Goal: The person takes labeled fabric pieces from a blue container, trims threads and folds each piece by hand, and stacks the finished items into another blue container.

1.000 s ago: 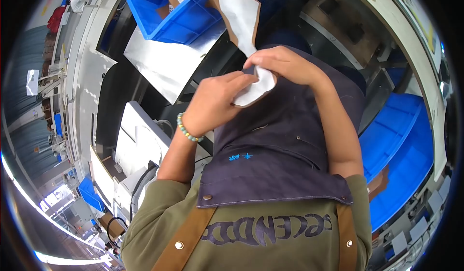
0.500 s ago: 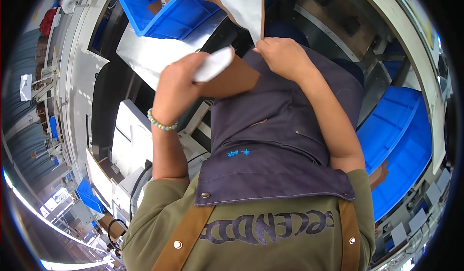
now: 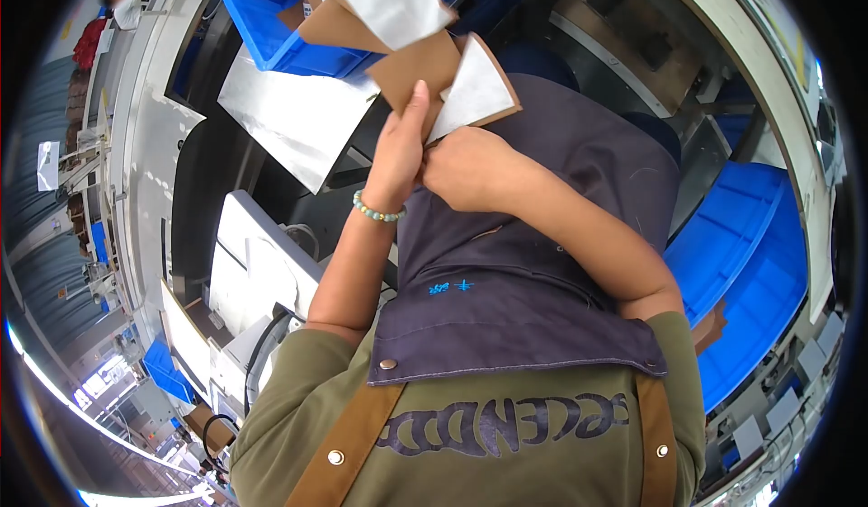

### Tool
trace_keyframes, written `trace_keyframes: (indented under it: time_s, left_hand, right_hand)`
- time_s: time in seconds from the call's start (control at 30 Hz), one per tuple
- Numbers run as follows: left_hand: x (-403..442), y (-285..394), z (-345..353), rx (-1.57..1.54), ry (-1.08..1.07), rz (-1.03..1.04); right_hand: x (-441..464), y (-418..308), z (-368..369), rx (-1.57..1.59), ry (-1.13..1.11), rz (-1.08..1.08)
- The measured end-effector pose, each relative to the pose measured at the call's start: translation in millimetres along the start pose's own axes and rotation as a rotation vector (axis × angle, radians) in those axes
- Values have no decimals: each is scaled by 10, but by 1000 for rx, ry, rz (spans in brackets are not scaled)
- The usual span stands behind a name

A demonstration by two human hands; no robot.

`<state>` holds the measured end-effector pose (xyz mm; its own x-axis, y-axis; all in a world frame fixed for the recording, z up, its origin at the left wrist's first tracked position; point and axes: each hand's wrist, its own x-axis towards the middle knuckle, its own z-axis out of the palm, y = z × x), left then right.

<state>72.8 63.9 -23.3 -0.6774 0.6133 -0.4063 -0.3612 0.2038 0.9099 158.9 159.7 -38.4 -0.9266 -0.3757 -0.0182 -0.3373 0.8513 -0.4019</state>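
Brown-and-white pieces (image 3: 418, 66) gripped at their near end

The left hand (image 3: 398, 159) has its fingers closed on the pieces, one digit lying straight along a brown face. Just to its right, the right hand (image 3: 466, 170) is curled tight, its fingers gripping the narrow near end. The two hands nearly meet there, and how their hidden fingertips lie cannot be told.

The pieces fan out beyond the fingers — brown faces to the left, a white triangle with a brown edge to the right, a larger white face at the far end. Where one piece stops and the next begins is unclear. Their far end overlaps the blue bin (image 3: 312, 59) in view; whether they touch it cannot be told. More brown-and-white material shows inside the bin.

A beaded bracelet (image 3: 378, 210) circles the left wrist, and a dark apron (image 3: 533, 245) spreads below the hands. Left of the hands lies a silvery sheet (image 3: 289, 118), with white equipment (image 3: 249, 267) nearer. On the right stand blue trays (image 3: 728, 240) — well apart from the hands.
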Motion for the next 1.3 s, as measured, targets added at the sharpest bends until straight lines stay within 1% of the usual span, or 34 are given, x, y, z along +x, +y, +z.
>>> trace_keyframes:
  time_s: [0.07,0.17,0.27,0.3,0.4,0.43,0.53,0.6,0.63,0.67,0.7,0.73,0.8,0.83,0.93,0.97,1.0,1.07,1.17,1.27,1.3]
  left_hand:
    - [27,-67,-45,-141,22,-118]
    - [102,-178,-221,-157,2,-152]
    - [24,-80,-237,-238,-180,-80]
    - [-29,-18,-232,-290,-199,-141]
    - [-32,-102,-255,45,-289,-35]
    - [-55,-62,-192,109,-245,-46]
    - [45,-235,-271,-54,-72,-26]
    - [106,-263,-381,-148,-11,27]
    - [108,-224,-464,-54,11,78]
    - [104,-187,-511,39,33,128]
    - [88,-138,-485,125,83,263]
    - [87,-130,-531,272,67,318]
    - [79,-49,-664,569,31,430]
    - [19,28,-682,685,-19,432]
    - [-63,165,-672,705,-245,571]
    - [-95,218,-646,736,-293,592]
    - [-116,260,-637,780,-305,582]
    - [-153,356,-652,871,-326,561]
    - [-205,499,-722,936,-257,498]
    - [-211,559,-802,966,-227,439]
    - [-210,577,-817,984,-228,427]
  right_hand:
    - [-29,-3,62,13,55,20]
    - [-58,-3,100,47,111,57]
    - [-84,-20,52,52,90,37]
    - [-61,-19,84,41,63,8]
    - [5,-53,163,3,25,-66]
    - [14,-70,172,-9,20,-87]
    - [-61,-73,69,216,127,-51]
    - [-173,28,-84,376,313,-33]
    - [-247,106,-132,493,487,-20]
    - [-255,228,-108,681,591,31]
    - [-240,400,-39,838,754,13]
    - [-232,532,-19,992,920,-7]
    - [-302,681,-59,1059,920,204]
    - [-295,685,-91,1110,908,252]
    - [-144,610,-39,1235,810,165]
    - [-51,569,42,1233,752,156]
    - [64,552,112,1264,720,31]
    - [-15,540,216,1195,451,193]
    - [-110,616,230,536,492,209]
    - [-176,686,236,179,503,179]
    - [-149,711,257,109,549,154]
